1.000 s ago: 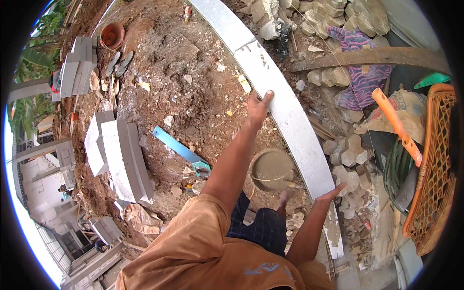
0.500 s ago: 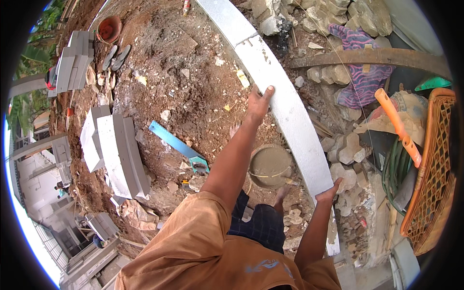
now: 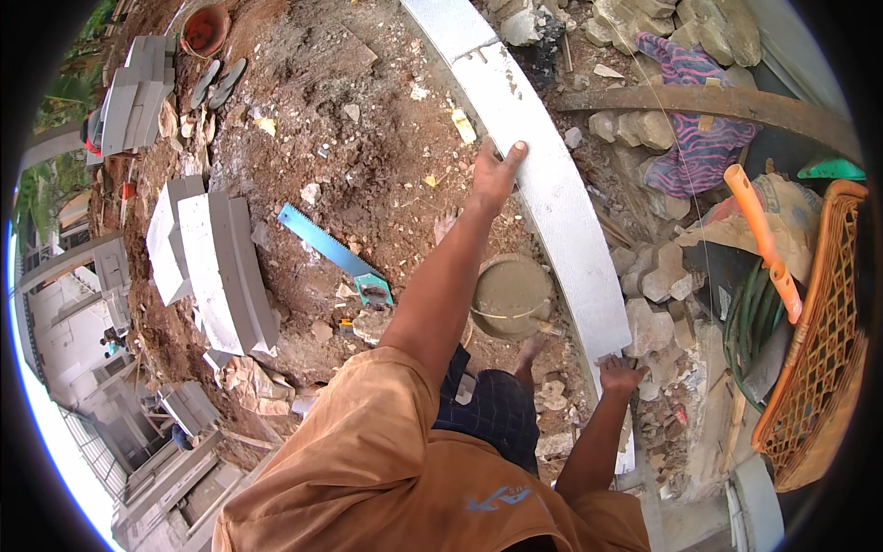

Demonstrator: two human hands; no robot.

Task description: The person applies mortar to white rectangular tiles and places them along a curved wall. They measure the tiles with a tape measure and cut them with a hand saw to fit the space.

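A long white block (image 3: 572, 221), with a rough grey-white top, lies in a row along a low wall, its end meeting another white block (image 3: 455, 28) further off. My left hand (image 3: 497, 175) grips the block's left edge, thumb over the top and fingers down its side, partly hidden. At the block's near end rests my right hand (image 3: 622, 373), its fingers spread and touching the end. Beside the wall, between my arms, sits a round bucket of grey mortar (image 3: 513, 296) with a tool handle across its rim.
A handsaw (image 3: 326, 248) with a blue blade lies on the soil at left, near stacked blocks (image 3: 221, 267). Broken paving stones (image 3: 648, 276), an orange pipe (image 3: 754, 221), a green hose (image 3: 740, 322) and a wicker piece (image 3: 814, 340) crowd the right. A taut string crosses there.
My right hand has turned from a thumb-up hold to fingers spread at the block's near end. My left hand stays on the edge; the view has shifted slightly.
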